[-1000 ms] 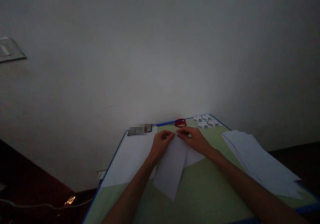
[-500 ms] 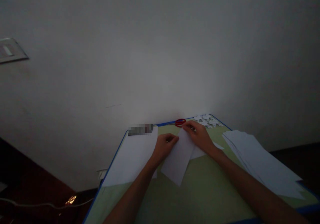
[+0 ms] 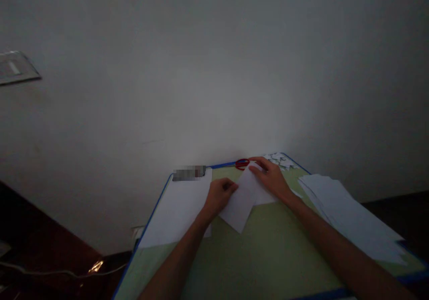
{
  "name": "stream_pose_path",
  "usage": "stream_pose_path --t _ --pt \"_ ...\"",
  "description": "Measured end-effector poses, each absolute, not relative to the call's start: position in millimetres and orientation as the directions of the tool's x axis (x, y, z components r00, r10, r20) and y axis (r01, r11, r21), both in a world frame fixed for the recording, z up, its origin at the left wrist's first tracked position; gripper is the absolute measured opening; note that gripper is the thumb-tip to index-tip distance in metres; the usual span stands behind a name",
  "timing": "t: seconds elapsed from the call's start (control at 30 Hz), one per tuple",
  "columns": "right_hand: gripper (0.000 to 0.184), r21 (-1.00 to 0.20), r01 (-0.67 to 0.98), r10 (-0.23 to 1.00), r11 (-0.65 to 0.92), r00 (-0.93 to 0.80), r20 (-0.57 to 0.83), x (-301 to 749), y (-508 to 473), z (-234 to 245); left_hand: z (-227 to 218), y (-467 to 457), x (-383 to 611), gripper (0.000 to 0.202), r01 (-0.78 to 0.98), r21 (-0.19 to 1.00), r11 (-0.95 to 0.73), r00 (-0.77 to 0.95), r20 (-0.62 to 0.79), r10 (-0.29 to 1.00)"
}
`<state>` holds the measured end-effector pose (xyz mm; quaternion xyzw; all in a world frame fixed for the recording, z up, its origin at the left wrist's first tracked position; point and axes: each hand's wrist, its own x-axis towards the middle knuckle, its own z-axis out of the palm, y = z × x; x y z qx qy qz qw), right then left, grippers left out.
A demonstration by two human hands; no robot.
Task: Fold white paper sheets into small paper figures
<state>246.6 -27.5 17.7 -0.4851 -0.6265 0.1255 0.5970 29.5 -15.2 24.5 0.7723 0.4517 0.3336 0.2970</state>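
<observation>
A white sheet of paper (image 3: 241, 202) lies folded on the green table (image 3: 268, 251). My left hand (image 3: 219, 193) is curled, its fingers pinching the sheet's left edge. My right hand (image 3: 271, 177) lies on the sheet's far end with fingers stretched and pressing down, right beside the red scissors (image 3: 241, 163) at the table's far edge.
A stack of white sheets (image 3: 177, 208) lies at the left, with a dark object (image 3: 189, 173) at its far end. More white sheets (image 3: 348, 217) spread along the right side. Several small folded paper pieces (image 3: 280, 159) sit in the far right corner. A wall rises directly behind.
The sheet has slid away from me and now looks shorter. My right hand has moved farther up toward the scissors, and its fingers have flattened; my left hand stayed on the left edge.
</observation>
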Motion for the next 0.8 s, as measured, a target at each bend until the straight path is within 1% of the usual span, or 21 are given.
stream_pose_path --t 0.1,0.27,0.47,0.63,0.8 --pt "0.03 -0.75 0.466 0.764 0.47 0.211 0.61 249 -27 18 25 -15 30 0.017 0.504 0.754 -0.422 0.368 0.254 0.894" --pt "0.032 -0.767 0.481 0.742 0.424 0.3 0.599 256 -25 18 23 -15 30 0.027 0.485 0.77 -0.414 0.385 0.237 0.892" --pt "0.039 -0.771 0.529 0.679 0.355 0.421 0.601 270 -20 15 24 -11 23 0.024 0.424 0.803 -0.42 0.405 0.246 0.88" --pt "0.042 -0.804 0.471 0.638 0.363 0.504 0.583 280 -13 10 22 -2 16 0.023 0.321 0.868 -0.378 0.349 0.263 0.9" --pt "0.044 -0.828 0.391 0.645 0.402 0.521 0.559 281 -12 12 21 6 10 0.027 0.157 0.937 -0.311 0.242 0.269 0.932"
